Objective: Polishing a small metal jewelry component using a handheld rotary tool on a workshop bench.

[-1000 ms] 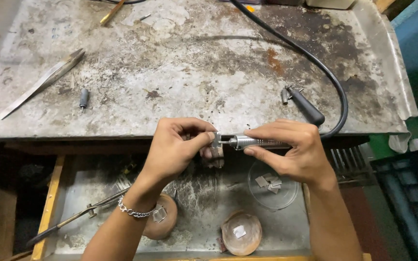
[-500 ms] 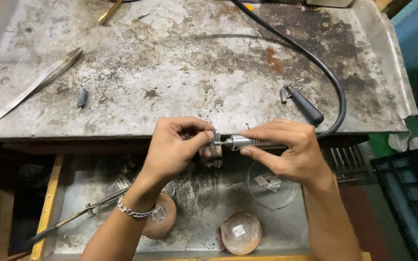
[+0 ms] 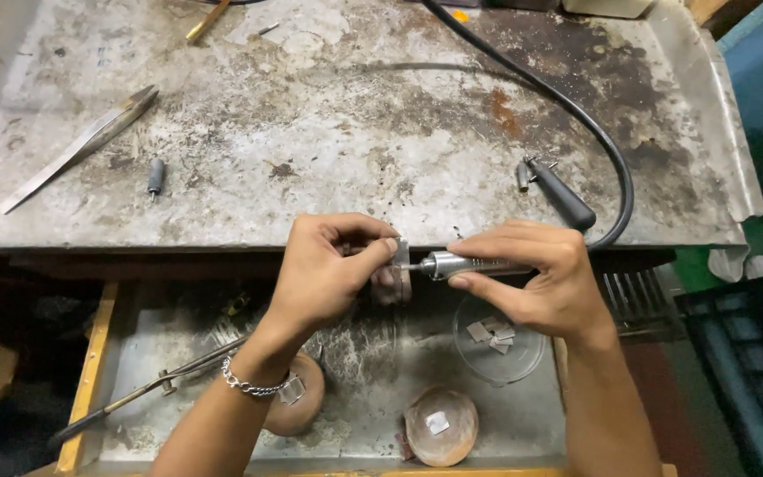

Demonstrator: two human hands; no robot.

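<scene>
My left hand [image 3: 328, 269] pinches a small flat metal piece [image 3: 401, 256] between thumb and fingers, just in front of the bench edge. My right hand [image 3: 540, 278] grips a silver rotary handpiece [image 3: 452, 264] whose tip touches that metal piece. A black flexible cable [image 3: 576, 115] runs from the handpiece back across the worn metal bench top [image 3: 355, 132]. Both hands hover over an open drawer [image 3: 364, 371].
In the drawer lie a clear round dish with small metal bits [image 3: 498, 340], two shell-like bowls [image 3: 441, 427], and long tongs [image 3: 152, 389]. On the bench top rest a flat file [image 3: 81, 146], a small grey cylinder [image 3: 155, 176], and a black-handled key tool [image 3: 562, 194].
The two hands have drawn slightly apart, so the handpiece tip and the metal piece are now more exposed. Everything else stays put.
</scene>
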